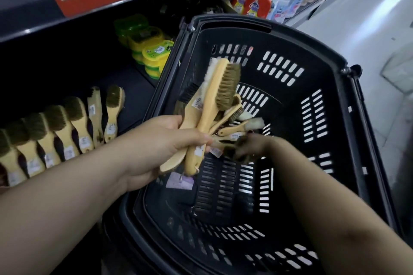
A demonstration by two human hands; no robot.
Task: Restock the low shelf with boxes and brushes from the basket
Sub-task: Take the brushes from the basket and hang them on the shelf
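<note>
Already the left hand (169, 140) grips a loose bundle of brushes (212, 105) mid-frame above the basket (324, 87); the blurred right hand (248, 146) reaches among more, grip unclear. Overfilled, the bundle could slip.

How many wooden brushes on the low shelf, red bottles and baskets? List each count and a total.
Pale wooden brushes on the black low shelf: 7 in view
Red bottles with blue caps: 2
Black slotted plastic basket: 1
Total: 10
</note>
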